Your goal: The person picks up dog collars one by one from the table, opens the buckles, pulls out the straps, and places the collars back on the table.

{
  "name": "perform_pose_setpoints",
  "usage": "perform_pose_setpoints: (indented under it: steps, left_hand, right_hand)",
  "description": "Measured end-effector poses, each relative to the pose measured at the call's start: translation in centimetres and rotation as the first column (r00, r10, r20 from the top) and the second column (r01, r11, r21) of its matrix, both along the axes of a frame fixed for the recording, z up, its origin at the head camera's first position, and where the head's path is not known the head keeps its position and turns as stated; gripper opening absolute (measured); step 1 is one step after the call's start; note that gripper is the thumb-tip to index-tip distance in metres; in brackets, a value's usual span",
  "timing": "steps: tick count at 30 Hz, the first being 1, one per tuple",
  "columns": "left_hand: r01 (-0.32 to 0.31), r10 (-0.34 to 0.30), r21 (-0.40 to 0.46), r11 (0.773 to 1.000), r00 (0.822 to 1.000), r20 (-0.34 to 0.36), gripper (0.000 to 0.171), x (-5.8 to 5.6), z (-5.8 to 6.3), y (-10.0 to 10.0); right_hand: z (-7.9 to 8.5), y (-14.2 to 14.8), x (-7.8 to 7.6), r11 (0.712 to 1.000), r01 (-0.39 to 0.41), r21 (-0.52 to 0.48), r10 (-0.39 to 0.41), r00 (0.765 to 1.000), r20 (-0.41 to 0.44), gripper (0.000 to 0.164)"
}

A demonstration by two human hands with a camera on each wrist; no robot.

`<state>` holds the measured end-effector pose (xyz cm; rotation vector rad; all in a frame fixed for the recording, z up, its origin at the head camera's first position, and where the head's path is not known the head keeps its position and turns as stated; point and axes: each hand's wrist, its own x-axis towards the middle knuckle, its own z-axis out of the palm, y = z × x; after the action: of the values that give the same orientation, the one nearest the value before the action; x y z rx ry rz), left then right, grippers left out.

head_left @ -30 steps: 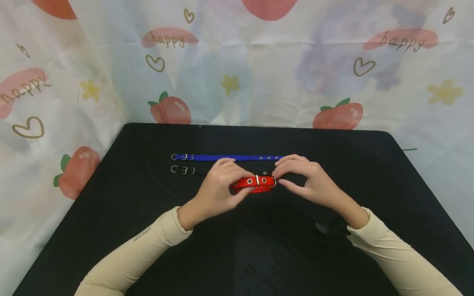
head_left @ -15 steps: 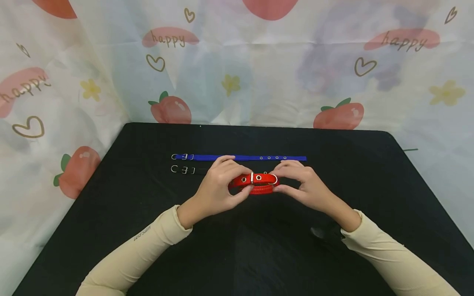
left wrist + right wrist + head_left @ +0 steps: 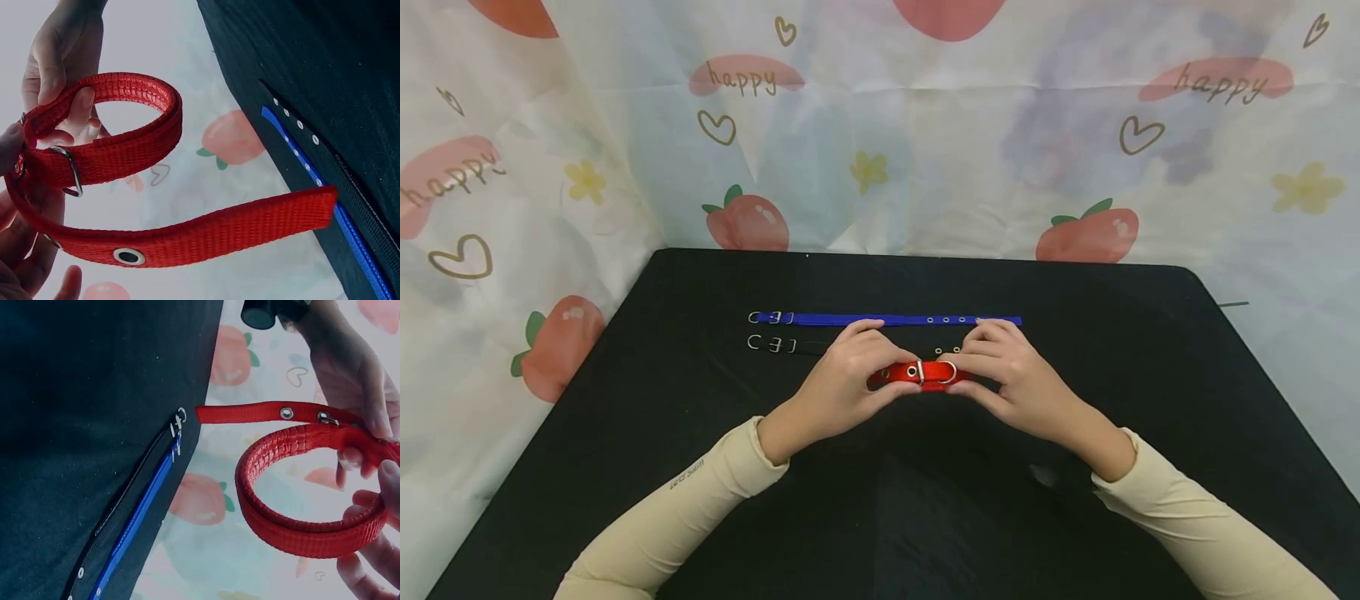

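Observation:
A red collar (image 3: 936, 372) with metal eyelets, a buckle and a D-ring is bent into a loop above the table. My left hand (image 3: 850, 375) pinches its left side between thumb and fingers, close to the buckle. From the right, my right hand (image 3: 1026, 379) pinches it beside the D-ring. In the left wrist view, the loop of the red collar (image 3: 140, 153) has a metal keeper around it, and the strap's free tail (image 3: 231, 231) sticks out past the loop. The right wrist view shows the padded, ribbed inside of the red collar (image 3: 281, 440).
Behind my hands a blue collar (image 3: 835, 320) lies straight across the black table (image 3: 880, 517). A black collar (image 3: 808, 347) lies parallel in front of it, partly hidden by my hands. A printed cloth (image 3: 940, 150) hangs behind the table.
My right hand has moved left onto the red collar and now pinches its right side, where before it was just at the D-ring. The left hand has hardly moved.

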<state>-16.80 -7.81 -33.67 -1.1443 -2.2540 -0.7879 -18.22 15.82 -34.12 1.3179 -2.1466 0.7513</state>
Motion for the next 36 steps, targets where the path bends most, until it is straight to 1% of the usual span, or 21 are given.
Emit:
perform_pose_setpoints:
  steps: [3, 6, 10, 13, 17, 18, 21, 22, 23, 25, 28, 33, 36]
  left_hand:
    - [0.008, -0.008, -0.007, 1.0, 1.0, -0.005, 0.025, 0.0, 0.1, 0.0]
    - [0.007, -0.008, -0.013, 1.0, 1.0, -0.023, 0.024, -0.1, 0.2, 0.1]
    - [-0.013, 0.011, -0.029, 1.0, 0.998, -0.057, 0.026, -0.2, 0.4, 0.0]
    - [-0.027, 0.024, -0.047, 0.999, 0.998, -0.059, 0.026, -0.3, 0.6, -0.2]
    - [-0.039, 0.038, -0.049, 0.998, 0.999, -0.032, 0.025, -0.4, 0.7, -0.5]
    - [-0.044, 0.043, -0.044, 0.998, 0.999, -0.026, 0.024, -0.4, 0.6, -0.5]
    - [-0.063, 0.063, -0.02, 0.998, 0.998, -0.015, 0.022, -0.4, 0.6, -0.5]
    - [-0.071, 0.071, -0.016, 0.997, 0.997, -0.012, 0.021, -0.4, 0.6, -0.4]
    - [-0.082, 0.081, -0.017, 0.997, 0.997, -0.013, 0.021, -0.4, 0.7, -0.3]
    - [-0.097, 0.096, -0.022, 0.995, 0.995, -0.009, 0.021, -0.4, 0.8, -0.2]
    - [-0.106, 0.107, -0.04, 0.994, 0.994, 0.016, 0.022, -0.5, 1.0, 0.1]
    - [-0.089, 0.095, -0.079, 0.993, 0.993, 0.073, 0.018, -0.8, 0.9, 0.7]
    - [-0.091, 0.099, -0.095, 0.991, 0.991, 0.087, 0.015, -0.8, 1.0, 0.9]
  right_hand:
    - [0.2, -0.3, 0.2, 1.0, -0.006, -0.02, 0.006, 1.0, -0.014, 0.047]
    - [0.4, -0.3, 0.3, 1.0, 0.003, -0.026, -0.003, 1.0, -0.001, 0.045]
    - [0.8, 0.0, 0.2, 0.999, 0.046, -0.023, -0.046, 0.999, 0.026, 0.046]
    - [1.1, 0.5, 0.0, 0.997, 0.077, -0.019, -0.076, 0.996, 0.036, 0.048]
    - [1.1, 1.2, -0.2, 0.993, 0.118, -0.007, -0.117, 0.991, 0.058, 0.051]
    - [1.1, 1.4, -0.2, 0.992, 0.127, 0.0, -0.126, 0.989, 0.072, 0.047]
    - [1.2, 1.7, -0.3, 0.988, 0.148, 0.031, -0.151, 0.981, 0.118, 0.025]
    - [1.2, 1.7, -0.3, 0.988, 0.149, 0.042, -0.153, 0.979, 0.132, 0.021]
    - [1.3, 1.8, -0.3, 0.987, 0.149, 0.054, -0.155, 0.977, 0.145, 0.022]
    - [1.3, 1.7, -0.3, 0.987, 0.146, 0.068, -0.156, 0.974, 0.162, 0.029]
    - [1.3, 1.6, -0.3, 0.989, 0.133, 0.069, -0.143, 0.973, 0.183, 0.029]
    - [1.1, 1.1, -0.2, 0.992, 0.101, 0.073, -0.114, 0.972, 0.207, 0.032]
    - [1.0, 0.8, -0.1, 0.994, 0.084, 0.069, -0.096, 0.974, 0.203, 0.028]
